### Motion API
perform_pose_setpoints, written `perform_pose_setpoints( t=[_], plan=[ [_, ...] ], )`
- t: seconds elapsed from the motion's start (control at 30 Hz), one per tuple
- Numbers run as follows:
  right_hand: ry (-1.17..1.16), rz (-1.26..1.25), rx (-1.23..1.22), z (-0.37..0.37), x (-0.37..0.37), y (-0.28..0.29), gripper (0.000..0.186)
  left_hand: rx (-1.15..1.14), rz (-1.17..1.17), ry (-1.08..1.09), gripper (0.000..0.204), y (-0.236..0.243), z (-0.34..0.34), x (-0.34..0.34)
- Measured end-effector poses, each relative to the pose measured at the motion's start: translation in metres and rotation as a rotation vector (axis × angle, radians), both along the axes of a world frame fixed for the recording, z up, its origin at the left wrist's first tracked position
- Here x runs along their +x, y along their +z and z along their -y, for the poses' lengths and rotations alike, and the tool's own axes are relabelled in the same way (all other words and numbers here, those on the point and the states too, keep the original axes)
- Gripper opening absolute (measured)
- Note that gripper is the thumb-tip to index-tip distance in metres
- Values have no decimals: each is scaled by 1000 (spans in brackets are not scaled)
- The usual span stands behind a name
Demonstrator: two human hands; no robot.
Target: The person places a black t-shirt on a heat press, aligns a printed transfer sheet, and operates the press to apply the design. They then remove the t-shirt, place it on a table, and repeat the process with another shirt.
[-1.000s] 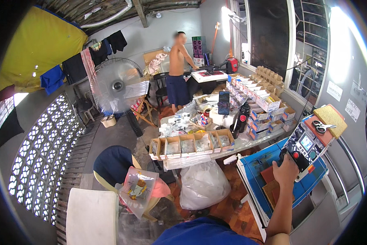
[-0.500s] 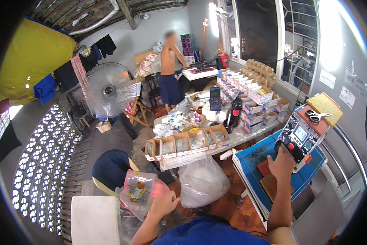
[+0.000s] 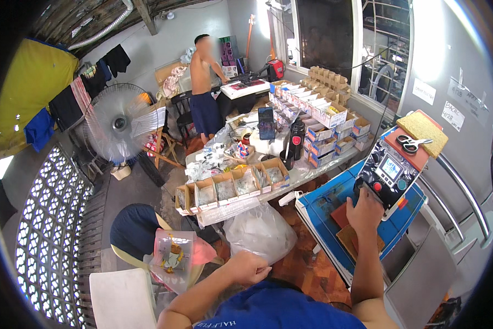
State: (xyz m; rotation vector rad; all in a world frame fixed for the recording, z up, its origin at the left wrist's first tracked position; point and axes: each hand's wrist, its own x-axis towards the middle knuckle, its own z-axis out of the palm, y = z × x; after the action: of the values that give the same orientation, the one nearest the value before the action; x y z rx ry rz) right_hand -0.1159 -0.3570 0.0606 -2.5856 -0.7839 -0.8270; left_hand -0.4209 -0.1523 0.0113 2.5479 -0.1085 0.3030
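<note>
The left hand (image 3: pixel 248 267) curls in a loose fist before the blue shirt (image 3: pixel 290 310), while the outstretched right hand (image 3: pixel 366 210) meets the machine (image 3: pixel 388 174), its grip too hidden to tell.

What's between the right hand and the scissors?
In the head view, the dark control panel, with its lit screen and red button, lies between the right hand and the scissors, plus a bit of orange-brown board.

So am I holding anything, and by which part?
Your right hand seems to grip the machine by its black handle, partly hidden; your left hand holds nothing visible.
</note>
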Motion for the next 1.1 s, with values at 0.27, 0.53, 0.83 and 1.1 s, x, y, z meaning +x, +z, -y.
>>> perform_pose_setpoints(
  t=[0.27, 0.53, 0.83, 1.1],
  plan=[
    [-58, -11, -29, -2, 1, -2, 40, -17, -5, 37, 38, -11, -13, 0],
    [-50, 12, -8, -3, 0, -4, 39, -25, -54, 53, 37, -12, -19, -1],
    [-70, -9, -11, -7, -1, -2, 44, -72, -19, 17, 39, -10, -31, 3],
    [-83, -8, 4, -11, -5, 2, 44, -87, 13, -12, 41, -17, -49, 4]
  ],
)
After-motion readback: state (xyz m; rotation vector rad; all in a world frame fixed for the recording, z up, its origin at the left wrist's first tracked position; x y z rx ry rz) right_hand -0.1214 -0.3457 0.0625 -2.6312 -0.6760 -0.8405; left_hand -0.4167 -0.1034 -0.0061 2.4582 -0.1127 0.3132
